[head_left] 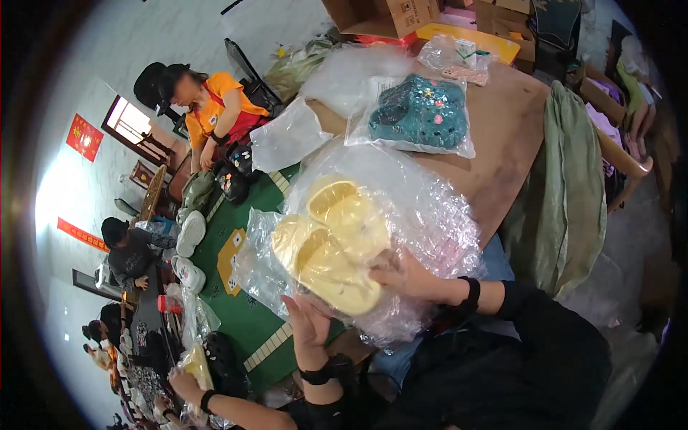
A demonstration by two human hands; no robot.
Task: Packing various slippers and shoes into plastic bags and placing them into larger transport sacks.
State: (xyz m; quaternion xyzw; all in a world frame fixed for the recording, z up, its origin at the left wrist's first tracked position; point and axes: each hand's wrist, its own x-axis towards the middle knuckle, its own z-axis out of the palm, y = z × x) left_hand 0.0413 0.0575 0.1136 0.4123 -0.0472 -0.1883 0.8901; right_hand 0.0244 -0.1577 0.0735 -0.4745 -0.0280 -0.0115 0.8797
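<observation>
Two pale yellow moulded slip-on shoes (322, 269), side by side in what looks like a clear, crinkled plastic bag, are held tilted above the near edge of the green-topped table (251, 319), in front of a heap of loose clear plastic film (441, 215). Slick wrapping could let the pair slide sideways if the one firm grip loosens; a hard pinch might also tear the thin plastic, and the loose film so close behind could cling and drag. The right hand (408, 276) is closed on the nearer shoe's edge through the plastic, thumb and fingers together. The left hand (312, 326) is spread wide, its palm up beside the shoe's lower end; whether its hidden fingers touch or bear any weight, I cannot tell.
</observation>
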